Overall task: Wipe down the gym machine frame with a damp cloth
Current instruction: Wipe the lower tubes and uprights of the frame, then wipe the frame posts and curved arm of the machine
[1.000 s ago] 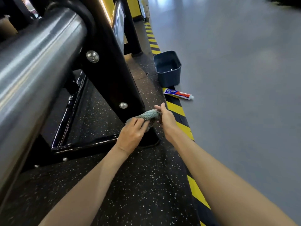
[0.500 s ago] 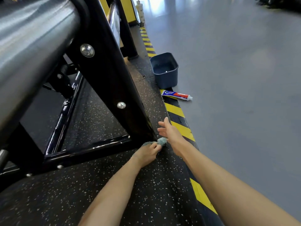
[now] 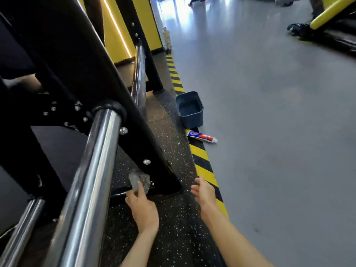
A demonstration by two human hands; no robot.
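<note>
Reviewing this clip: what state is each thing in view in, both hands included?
cloth: bunched, pressed against the lower corner of the frame.
left hand: holds the cloth.
right hand: open, holding nothing.
bin: upright, no lid.
tube: lying flat, cap on.
</note>
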